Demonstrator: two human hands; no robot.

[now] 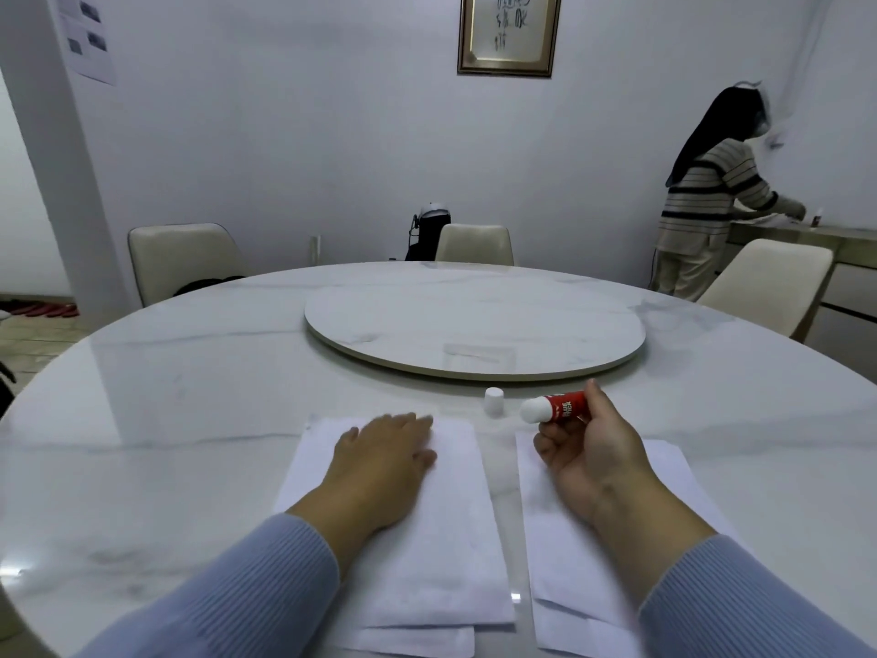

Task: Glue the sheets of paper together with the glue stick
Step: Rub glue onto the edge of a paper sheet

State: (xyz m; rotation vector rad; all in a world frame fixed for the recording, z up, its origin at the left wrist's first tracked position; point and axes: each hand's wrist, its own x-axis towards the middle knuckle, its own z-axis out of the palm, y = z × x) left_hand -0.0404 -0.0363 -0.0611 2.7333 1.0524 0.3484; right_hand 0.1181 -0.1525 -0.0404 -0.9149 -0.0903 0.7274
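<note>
Your flat left hand (379,460) pins the thin, floppy left stack of white paper sheets (417,529); another stack (583,562) lies beside it. Your right hand (588,448) grips the light, rigid red glue stick (557,407) mid-barrel, white cap (493,400) nearby.

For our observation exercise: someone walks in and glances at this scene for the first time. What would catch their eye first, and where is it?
The red glue stick, uncapped with its white tip bared, stands out in the right hand above the right paper stack. Its small white cap stands on the marble table just beyond. The left hand lies flat on the left paper stack.
</note>
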